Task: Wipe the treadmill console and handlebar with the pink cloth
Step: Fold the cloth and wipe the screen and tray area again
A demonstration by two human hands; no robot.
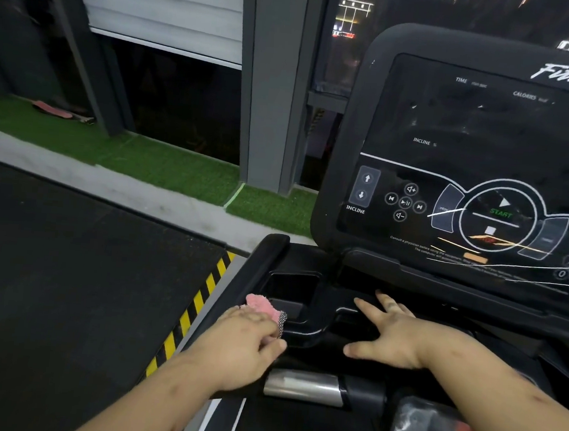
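Currently, the left hand (247, 346) is gripping the pink cloth (263, 307), pressing it against the left edge of the treadmill console tray (315, 324). The right hand (391, 338) is lying spread, fingers straight, on the tray just beside.

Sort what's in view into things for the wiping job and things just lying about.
For the job: pink cloth, gripped by the left hand; console; handlebar; right hand, spread below the console.
Lying about: green turf; hazard stripe; red object on turf.

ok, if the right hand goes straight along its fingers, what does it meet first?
Probably the console's lower ledge, just ahead of the right hand, which rests open on the black tray; depth is unclear.
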